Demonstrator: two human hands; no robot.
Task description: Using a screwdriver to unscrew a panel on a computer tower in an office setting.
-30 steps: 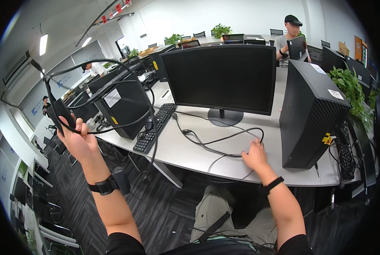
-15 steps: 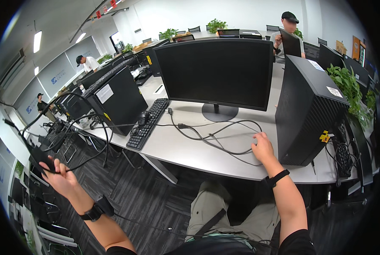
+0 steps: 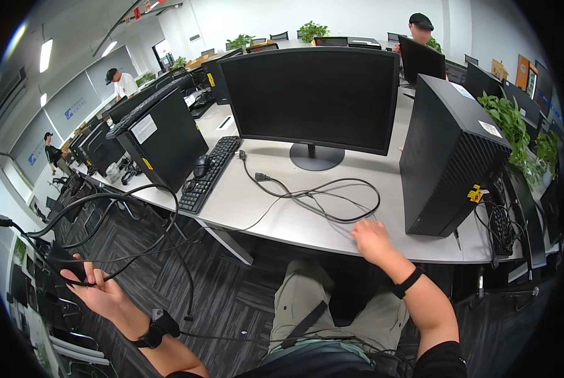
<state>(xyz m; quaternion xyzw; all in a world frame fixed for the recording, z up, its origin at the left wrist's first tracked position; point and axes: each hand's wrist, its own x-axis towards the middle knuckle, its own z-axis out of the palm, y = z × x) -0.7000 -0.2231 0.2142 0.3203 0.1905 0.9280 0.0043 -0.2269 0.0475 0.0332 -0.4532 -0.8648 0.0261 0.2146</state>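
Note:
My left hand (image 3: 93,283) is closed on a black adapter (image 3: 61,258) and looped black cables (image 3: 119,195), held low at the left, with a plug (image 3: 3,220) sticking up. My right hand (image 3: 371,239) is above the desk's front, its fingers curled; anything in them is hidden. Beyond it, a looped power cable (image 3: 332,215) with plug ends lies on the desk (image 3: 282,233). A black monitor (image 3: 307,94) stands behind the cable, between a tower (image 3: 446,157) at the right and a keyboard (image 3: 203,183) with a mouse (image 3: 201,165) on it.
Another tower (image 3: 165,135) stands at the left, beside more computers. A plant (image 3: 512,132) and screens line the right, with loose cables and another keyboard (image 3: 502,230). A co-worker (image 3: 420,28) holds a dark screen behind; two people (image 3: 124,85) are farther left.
My left hand has dropped down and leftward with the cable bundle. My right hand has moved toward me, away from the cable loop on the desk. The rear co-worker's dark screen has shifted.

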